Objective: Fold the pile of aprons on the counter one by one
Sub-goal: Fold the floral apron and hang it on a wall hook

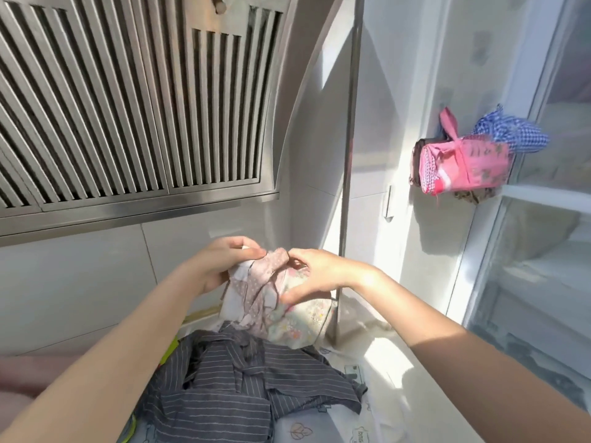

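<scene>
Below your grip lies the grey pinstriped cloth apron [243, 385], crumpled on the counter [393, 356], waiting its turn. Your left hand [220, 263] and right hand [323, 276] both pinch the pale floral apron [287, 314], lifted clear, probably to find its edges.

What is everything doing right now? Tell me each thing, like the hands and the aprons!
left hand: gripping the floral apron's top edge.
right hand: gripping the same apron from the other side.
floral apron: bunched up, lifted off the pile, not folded.
striped grey apron: crumpled on the counter, unfolded.
pink bundle: folded and tied, on the window ledge.
blue checked cloth: rumpled behind the pink bundle.
</scene>
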The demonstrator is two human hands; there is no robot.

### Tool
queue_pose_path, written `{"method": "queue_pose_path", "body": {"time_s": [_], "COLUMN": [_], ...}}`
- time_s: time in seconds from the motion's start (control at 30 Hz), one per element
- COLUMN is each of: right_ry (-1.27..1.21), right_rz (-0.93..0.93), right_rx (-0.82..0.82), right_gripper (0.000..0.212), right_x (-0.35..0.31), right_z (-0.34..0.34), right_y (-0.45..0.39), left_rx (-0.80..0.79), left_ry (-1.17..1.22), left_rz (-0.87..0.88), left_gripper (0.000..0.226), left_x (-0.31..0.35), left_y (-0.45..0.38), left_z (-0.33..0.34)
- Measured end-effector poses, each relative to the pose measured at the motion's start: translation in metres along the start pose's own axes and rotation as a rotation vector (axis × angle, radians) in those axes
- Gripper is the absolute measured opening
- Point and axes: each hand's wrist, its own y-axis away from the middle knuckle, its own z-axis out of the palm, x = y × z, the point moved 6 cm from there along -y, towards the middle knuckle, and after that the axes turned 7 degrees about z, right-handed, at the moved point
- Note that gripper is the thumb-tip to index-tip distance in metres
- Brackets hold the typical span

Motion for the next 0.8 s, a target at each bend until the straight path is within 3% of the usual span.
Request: {"method": "queue_pose_path", "body": {"time_s": [0.07,0.13,0.2,0.27,0.33,0.4,0.47,0.63,0.8], "right_ry": [0.087,0.147,0.131,0.047,0.035,0.037,-0.054,-0.646,-1.264], "right_rz": [0.011,0.012,0.029,0.059,0.056,0.05,0.042,0.061,0.114], "right_rx": [-0.051,-0.023,-0.039,-0.084,-0.112,-0.136,-0.144,0.06,0.084], "right_gripper": [0.065,0.054,0.047,0.044,0.042,0.043,0.042,0.008,0.025], "right_x": [0.021,0.035,0.062,0.09,0.106,0.126,0.137,0.167,0.186], "right_z": [-0.009,-0.026,-0.061,-0.097,-0.122,-0.146,-0.167,-0.249,-0.311], "right_y": [0.002,0.002,0.004,0.007,0.012,0.02,0.03,0.065,0.092], "left_rx": [0.043,0.012,-0.118,-0.268,-0.334,-0.275,-0.218,-0.247,-0.068], "left_ry": [0.044,0.043,-0.024,-0.243,-0.567,-0.791,-0.852,-0.741,-0.811], "left_rz": [0.002,0.049,0.125,0.233,0.36,0.414,0.437,0.509,0.663], "left_gripper": [0.009,0.01,0.042,0.062,0.064,0.067,0.067,0.037,0.051], "left_x": [0.004,0.015,0.036,0.065,0.087,0.107,0.121,0.172,0.243], "left_y": [-0.013,-0.022,-0.038,-0.048,-0.056,-0.067,-0.074,-0.085,-0.098], "left_z": [0.019,0.037,0.073,0.116,0.148,0.175,0.188,0.248,0.285]}}
